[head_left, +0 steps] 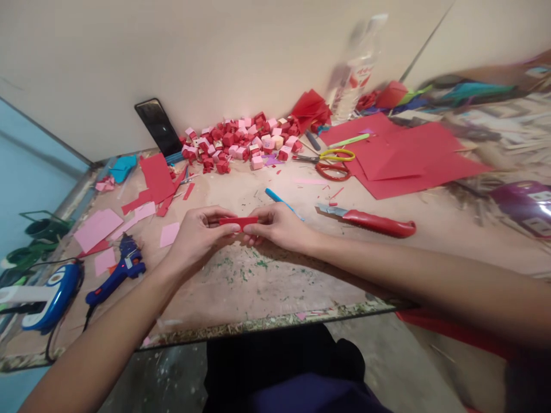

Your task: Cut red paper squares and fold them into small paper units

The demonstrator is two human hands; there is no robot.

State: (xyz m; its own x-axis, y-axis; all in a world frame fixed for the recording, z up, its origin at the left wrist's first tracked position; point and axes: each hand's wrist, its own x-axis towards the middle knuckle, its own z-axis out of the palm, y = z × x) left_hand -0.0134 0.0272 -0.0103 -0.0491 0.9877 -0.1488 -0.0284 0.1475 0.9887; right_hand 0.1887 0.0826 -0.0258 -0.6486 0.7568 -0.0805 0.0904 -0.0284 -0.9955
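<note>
Both my hands meet over the middle of the worn tabletop (258, 287). My left hand (200, 232) and my right hand (279, 226) pinch the two ends of a small red paper strip (238, 221), held flat between thumbs and fingers just above the table. Behind my right hand lies a blue pen (279, 201). A red-handled utility knife (374, 221) rests to the right of that hand.
A heap of several small red and pink paper cubes (241, 140) sits by the wall. Red paper sheets (400, 155), scissors (331, 162), a plastic bottle (355, 69) and a phone (158, 126) stand behind. A blue glue gun (116, 274) and pink paper scraps (97, 228) lie left.
</note>
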